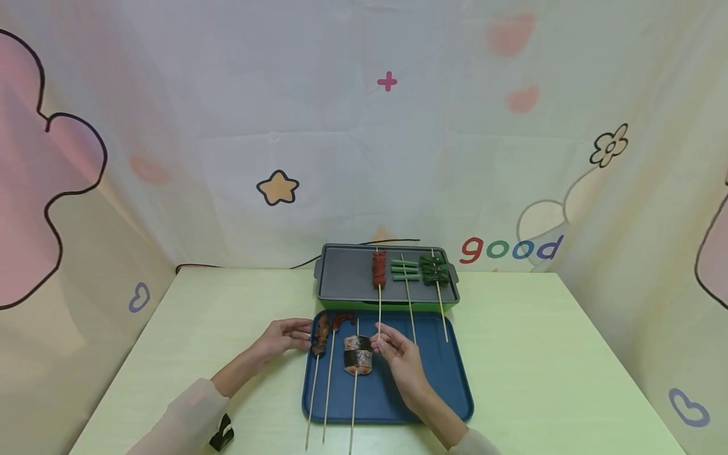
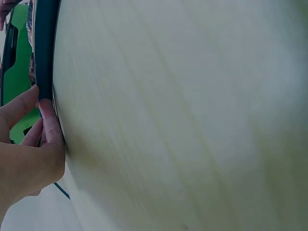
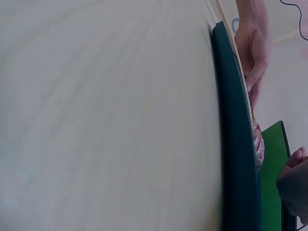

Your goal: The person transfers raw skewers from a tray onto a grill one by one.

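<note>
My left hand holds the left rim of a blue tray, thumb and fingers at its edge in the left wrist view. My right hand pinches the bare stick of a red meat skewer, whose meat lies on a grey griddle with a green base. Right of it on the griddle lie a green-stalk skewer and a leafy green skewer. The tray bears a brown meat skewer, a dark red curled skewer and a skewer of seaweed-banded pieces.
The griddle stands behind the tray, near the table's back edge, with a black cord at its left. A small black object lies by my left sleeve. A printed curtain hangs behind the pale table.
</note>
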`<action>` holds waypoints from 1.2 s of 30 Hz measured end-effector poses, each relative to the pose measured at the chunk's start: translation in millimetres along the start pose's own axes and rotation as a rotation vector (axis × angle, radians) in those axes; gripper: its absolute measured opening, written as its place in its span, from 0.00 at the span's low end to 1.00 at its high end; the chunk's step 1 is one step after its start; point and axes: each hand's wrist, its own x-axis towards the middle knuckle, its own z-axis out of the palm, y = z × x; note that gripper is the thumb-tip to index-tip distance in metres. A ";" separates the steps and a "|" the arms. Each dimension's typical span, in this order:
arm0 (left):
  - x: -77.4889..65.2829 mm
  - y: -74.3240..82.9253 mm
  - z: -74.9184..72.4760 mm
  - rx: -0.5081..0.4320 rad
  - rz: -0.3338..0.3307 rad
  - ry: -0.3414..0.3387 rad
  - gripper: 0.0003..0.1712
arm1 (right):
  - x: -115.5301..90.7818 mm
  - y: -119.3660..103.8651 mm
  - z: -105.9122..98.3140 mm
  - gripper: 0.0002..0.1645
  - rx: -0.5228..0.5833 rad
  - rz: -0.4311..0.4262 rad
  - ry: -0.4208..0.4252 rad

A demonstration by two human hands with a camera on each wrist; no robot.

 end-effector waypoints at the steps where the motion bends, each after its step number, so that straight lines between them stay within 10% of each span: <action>1: -0.3 -0.1 0.2 -0.003 -0.001 0.000 0.32 | 0.8 0.2 0.3 0.25 0.005 -0.003 0.005; 36: 1.9 -3.1 -0.8 -0.011 -0.001 -0.002 0.33 | -9.7 -9.6 -15.6 0.24 -0.106 0.026 0.043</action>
